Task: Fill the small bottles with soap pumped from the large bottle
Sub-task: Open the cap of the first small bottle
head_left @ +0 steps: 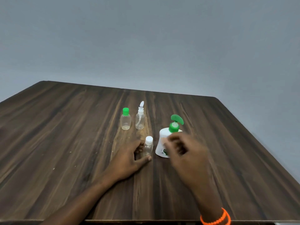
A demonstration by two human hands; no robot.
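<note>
wrist: beaded orange bracelet on the right arm, closest to the camera, right at the near edge of the dark wood-grain bench

left hand: resting on the bench, fingers and thumb curled around the small clear plastic bottle with the white screw cap, so it's holding that one upright where it stands

right hand: blurry, in the air in front of the big bottle, fingers loosely curled and holding nothing as far as I can see

big bottle: large white soap bottle with the green pump head, just beside the capped small one, on its right; lower half hidden behind the right hand

further back: small clear oval bottle with a green cap and a clear spray bottle with a white nozzle, side by side, both look empty

step, my guess: cap's still on, so unscrewing comes first

how I'd do it: keep the left grip low and firm so the light bottle doesn't spin, twist the cap with the right fingertips, park the cap nearby, then line the open mouth right under the pump spout
</note>
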